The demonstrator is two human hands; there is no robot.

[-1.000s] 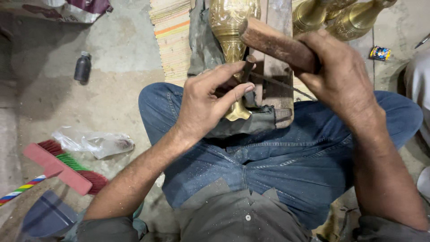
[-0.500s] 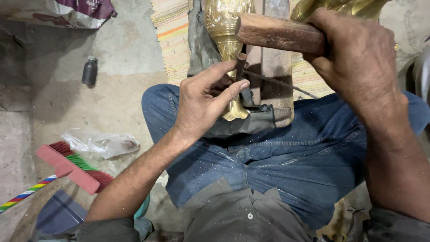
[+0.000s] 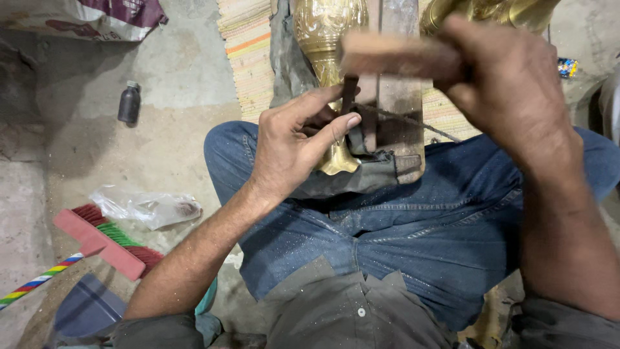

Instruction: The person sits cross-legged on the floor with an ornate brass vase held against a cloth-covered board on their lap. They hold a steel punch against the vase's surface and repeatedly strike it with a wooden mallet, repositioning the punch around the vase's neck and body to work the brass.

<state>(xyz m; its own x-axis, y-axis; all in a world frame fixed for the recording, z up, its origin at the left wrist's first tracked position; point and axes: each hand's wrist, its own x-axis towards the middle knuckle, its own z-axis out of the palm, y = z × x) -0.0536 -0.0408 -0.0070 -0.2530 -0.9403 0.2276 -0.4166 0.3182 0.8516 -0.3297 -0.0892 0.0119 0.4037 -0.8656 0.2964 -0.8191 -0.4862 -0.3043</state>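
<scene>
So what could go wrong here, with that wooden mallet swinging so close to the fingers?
The left hand pinches a thin dark punch against the brass vase; the blurred wooden mallet in the right hand could miss and strike those fingers. A glancing blow might make the punch skid and scar the vase.

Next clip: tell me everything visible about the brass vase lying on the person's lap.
The brass vase is shiny gold metal with engraved patterns on its rounded body, narrowing to a stem and a flared foot near the lap. It lies on its side over a dark cloth beside a wooden block, its top cut off by the frame edge. The left hand rests against its stem, pinching a thin dark tool upright on it.
</scene>
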